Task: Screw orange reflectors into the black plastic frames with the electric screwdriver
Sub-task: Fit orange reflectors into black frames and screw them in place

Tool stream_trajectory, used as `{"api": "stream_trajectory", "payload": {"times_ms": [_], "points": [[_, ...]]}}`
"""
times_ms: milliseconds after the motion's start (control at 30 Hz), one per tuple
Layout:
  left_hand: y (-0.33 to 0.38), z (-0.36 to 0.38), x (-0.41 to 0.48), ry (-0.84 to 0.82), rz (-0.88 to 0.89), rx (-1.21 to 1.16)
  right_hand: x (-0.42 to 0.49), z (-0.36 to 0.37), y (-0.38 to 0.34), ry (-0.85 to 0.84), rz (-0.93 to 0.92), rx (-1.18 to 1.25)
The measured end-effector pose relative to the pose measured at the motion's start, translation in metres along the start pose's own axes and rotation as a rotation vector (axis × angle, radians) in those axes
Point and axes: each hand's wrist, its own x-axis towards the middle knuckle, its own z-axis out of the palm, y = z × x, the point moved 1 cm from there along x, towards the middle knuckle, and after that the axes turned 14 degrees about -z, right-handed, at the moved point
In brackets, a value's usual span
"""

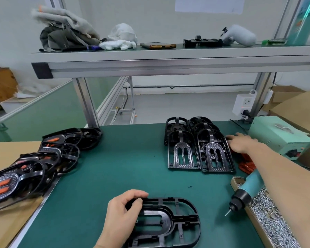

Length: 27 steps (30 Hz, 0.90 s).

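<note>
Nothing in view can be read for certain.

The pale green power box [279,138] at the right edge of the desk [132,158] has a small dark mark on its front face, possibly a short code, but it is too small to read. The white socket block [244,104] behind it bears faint grey symbols, blurred beyond reading. The sheet of paper [209,4] high at the back looks plain white from here. The green roll [304,20] standing on the shelf [168,56] at the upper right shows orange and dark printed patches, with no letters that can be made out.
</note>
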Motion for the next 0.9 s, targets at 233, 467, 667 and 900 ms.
{"api": "stream_trajectory", "payload": {"times_ms": [233, 467, 667, 900], "points": [[0.000, 0.000, 0.000, 0.024, -0.008, 0.011, 0.002, 0.000, 0.000, 0.029, -0.059, -0.005], [0.003, 0.000, -0.002, 0.017, 0.000, 0.015, -0.017, 0.001, 0.002, 0.013, -0.124, -0.039], [0.002, 0.000, -0.001, 0.029, -0.004, 0.027, -0.047, -0.007, 0.005, 0.035, -0.237, -0.120], [0.004, 0.001, -0.002, 0.028, -0.021, 0.018, -0.079, -0.031, -0.008, 0.247, -0.293, -0.195]]}}
